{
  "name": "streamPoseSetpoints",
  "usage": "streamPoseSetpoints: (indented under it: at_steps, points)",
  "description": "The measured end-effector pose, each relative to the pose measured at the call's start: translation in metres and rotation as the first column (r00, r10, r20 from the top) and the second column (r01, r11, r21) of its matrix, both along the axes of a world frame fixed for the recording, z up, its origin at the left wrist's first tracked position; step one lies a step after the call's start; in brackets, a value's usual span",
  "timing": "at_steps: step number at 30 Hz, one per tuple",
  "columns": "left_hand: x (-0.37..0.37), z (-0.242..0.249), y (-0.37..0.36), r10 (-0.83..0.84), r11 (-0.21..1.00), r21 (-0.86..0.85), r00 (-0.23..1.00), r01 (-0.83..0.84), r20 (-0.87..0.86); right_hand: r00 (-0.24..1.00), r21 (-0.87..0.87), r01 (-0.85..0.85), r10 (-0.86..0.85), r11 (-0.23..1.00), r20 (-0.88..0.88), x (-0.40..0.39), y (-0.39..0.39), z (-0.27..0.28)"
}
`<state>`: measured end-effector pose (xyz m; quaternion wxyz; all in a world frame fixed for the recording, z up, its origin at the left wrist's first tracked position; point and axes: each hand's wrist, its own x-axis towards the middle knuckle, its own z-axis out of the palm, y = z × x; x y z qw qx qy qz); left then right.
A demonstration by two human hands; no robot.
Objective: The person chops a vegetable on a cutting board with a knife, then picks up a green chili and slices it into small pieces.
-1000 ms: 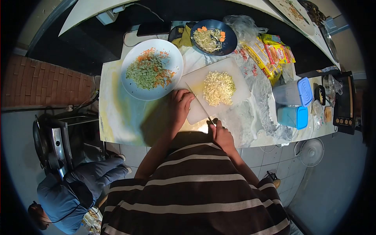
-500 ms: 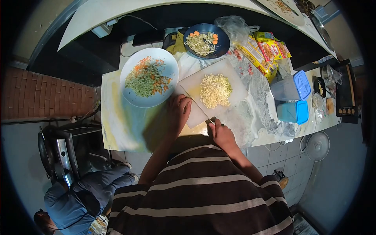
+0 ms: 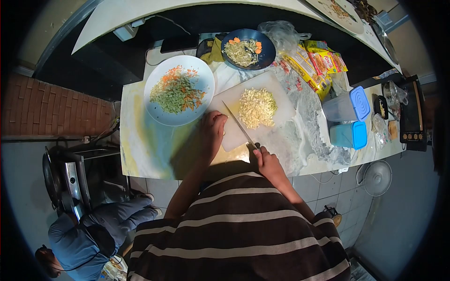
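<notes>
My right hand (image 3: 267, 162) grips the handle of a knife (image 3: 240, 124), whose blade points up and left across the white cutting board (image 3: 224, 144). Left of the blade, my left hand (image 3: 215, 128) rests at the board's edge with its fingers curled. A small pale bit shows under those fingers, too hidden to name. On the board, right of the blade, lies a heap of finely chopped pale vegetable (image 3: 257, 108), slightly green on its right side. Beyond my left hand stands a large white plate (image 3: 154, 75) with chopped green and orange vegetables (image 3: 177, 95).
Behind the board stands a dark bowl (image 3: 268, 50) of sprouts and carrot pieces. A plastic bag (image 3: 281, 35), yellow seasoning packets (image 3: 323, 65) and two lidded containers (image 3: 340, 105) lie to the right. A person in blue (image 3: 77, 241) is at lower left, beside a stove (image 3: 75, 180).
The knife blade has moved right, away from my left fingers, showing more of its length. My left hand has shifted slightly left. The chopped heap looks the same.
</notes>
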<state>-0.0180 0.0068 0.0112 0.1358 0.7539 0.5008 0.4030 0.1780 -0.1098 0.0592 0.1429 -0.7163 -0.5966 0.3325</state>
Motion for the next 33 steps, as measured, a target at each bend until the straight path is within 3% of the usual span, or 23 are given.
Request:
streamPoseSetpoints:
  at_steps: [7,13,22,28,31,33]
  points:
    - [0.004,-0.009,-0.002,-0.052,0.999,0.005,0.995,0.052,0.079,0.994,-0.026,0.011,-0.014,1.000,-0.106,0.003,-0.004,-0.004]
    - [0.003,-0.008,-0.001,-0.112,0.992,0.061,0.992,0.108,0.052,0.993,-0.068,0.021,-0.029,0.997,-0.112,0.003,-0.005,-0.002]
    - [0.005,-0.008,-0.003,-0.112,0.993,-0.004,0.975,0.115,0.192,0.995,-0.142,0.013,-0.027,0.990,-0.097,0.000,-0.005,0.003]
    - [0.002,-0.008,-0.002,-0.128,0.986,-0.075,0.971,0.146,0.203,0.994,-0.136,0.026,-0.039,0.990,-0.099,-0.002,-0.005,0.000]
    - [0.004,-0.014,-0.003,-0.039,0.989,-0.130,0.979,0.066,0.201,0.994,-0.094,0.036,-0.046,0.995,-0.103,-0.003,-0.007,0.003]
    - [0.003,-0.017,-0.003,-0.029,0.962,-0.254,0.967,0.095,0.252,0.994,-0.097,0.035,-0.046,0.995,-0.104,-0.002,-0.008,0.003]
